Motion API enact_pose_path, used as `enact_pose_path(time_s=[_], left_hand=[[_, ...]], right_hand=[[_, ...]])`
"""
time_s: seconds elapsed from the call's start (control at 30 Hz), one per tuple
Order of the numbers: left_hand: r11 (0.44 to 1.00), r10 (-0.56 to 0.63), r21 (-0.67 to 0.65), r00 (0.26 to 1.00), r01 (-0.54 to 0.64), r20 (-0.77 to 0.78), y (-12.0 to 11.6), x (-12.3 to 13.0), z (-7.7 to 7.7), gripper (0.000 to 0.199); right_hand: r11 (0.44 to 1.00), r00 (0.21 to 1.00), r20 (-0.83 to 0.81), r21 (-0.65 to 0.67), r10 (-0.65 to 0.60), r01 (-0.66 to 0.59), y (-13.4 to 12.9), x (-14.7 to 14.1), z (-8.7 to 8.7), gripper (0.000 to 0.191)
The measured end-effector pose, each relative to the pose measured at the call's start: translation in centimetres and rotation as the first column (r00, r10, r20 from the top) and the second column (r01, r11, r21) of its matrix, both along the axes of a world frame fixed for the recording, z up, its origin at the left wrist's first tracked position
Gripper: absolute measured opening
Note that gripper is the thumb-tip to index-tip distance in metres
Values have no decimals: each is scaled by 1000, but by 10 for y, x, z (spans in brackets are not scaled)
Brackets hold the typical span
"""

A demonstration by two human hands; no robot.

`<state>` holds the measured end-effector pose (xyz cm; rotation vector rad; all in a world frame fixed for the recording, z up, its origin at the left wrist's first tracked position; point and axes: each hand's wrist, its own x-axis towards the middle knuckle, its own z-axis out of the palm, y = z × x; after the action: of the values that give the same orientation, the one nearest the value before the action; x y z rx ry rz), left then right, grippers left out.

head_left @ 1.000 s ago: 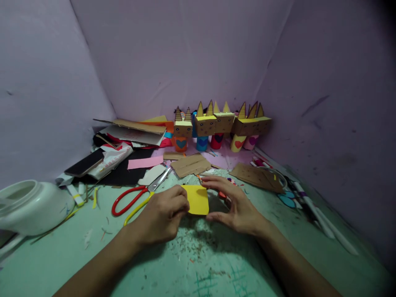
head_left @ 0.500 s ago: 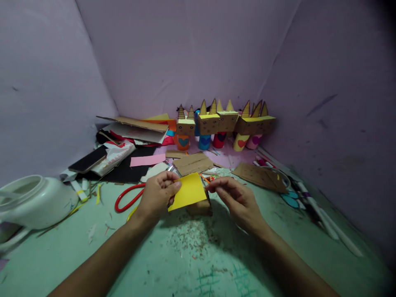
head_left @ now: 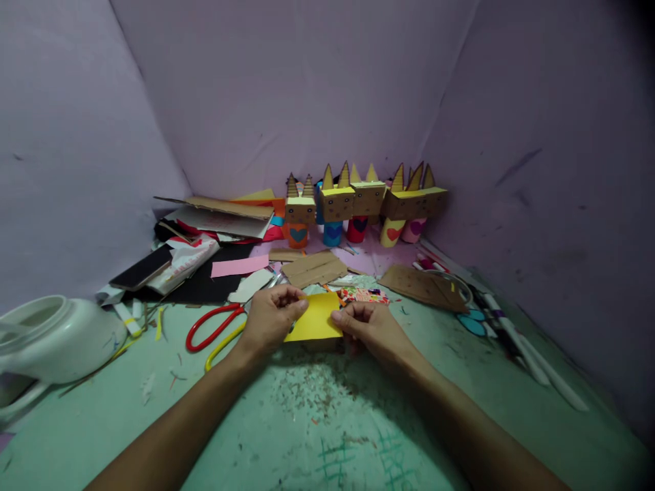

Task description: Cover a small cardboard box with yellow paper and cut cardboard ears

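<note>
The yellow paper is over a brown cardboard piece, near the table. The left hand and right hand pinch its opposite sides, fingers nearly closed. Probably it is light and creases easily; gentle edge holding suits.

Craft corner – scissors, cardboard scraps
</note>
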<state>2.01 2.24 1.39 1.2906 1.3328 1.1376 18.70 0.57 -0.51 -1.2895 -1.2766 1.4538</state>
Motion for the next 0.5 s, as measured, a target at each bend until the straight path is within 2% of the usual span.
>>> enact_pose_path(time_s=[0.13,0.23,0.37,0.5], left_hand=[[1000,16,18,1000,-16,-16,1,-2,-1,12],[1000,-1,-13,1000,1,-8,1,-8,-1,21],[977,-130,-170,991,127,-7,-2,-15,1,37],[958,-244,-178,964,224,-103,-4,-12,0,31]], right_hand=[[1000,1000,0,-3,-19,19,0,-3,-2,30],[999,999,9,6,-37,37,1,-4,-1,28],[999,997,57,7,-50,50,0,-5,0,25],[999,998,43,-6,-47,47,-1,-6,0,25]])
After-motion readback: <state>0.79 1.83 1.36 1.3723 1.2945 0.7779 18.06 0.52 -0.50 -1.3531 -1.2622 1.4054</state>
